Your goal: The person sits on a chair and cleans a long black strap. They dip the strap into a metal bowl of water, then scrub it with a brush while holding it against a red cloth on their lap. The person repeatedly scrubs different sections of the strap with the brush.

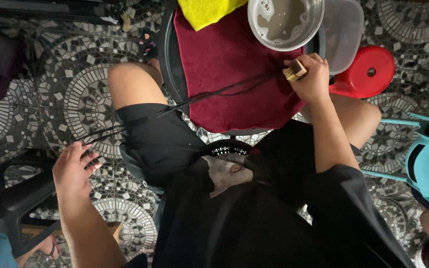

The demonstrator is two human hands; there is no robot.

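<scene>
Right hand, upper right of frame, grip clamped on a small wooden comb over the maroon towel. Left hand, lower left, pinches the dark hair strand taut.

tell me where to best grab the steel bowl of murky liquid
Grip the steel bowl by its rim on two opposite sides, both hands coming from above. It stands upright, open and holding liquid, so a level two-sided hold seems safest. The right hand with the brush is nearest.
</scene>
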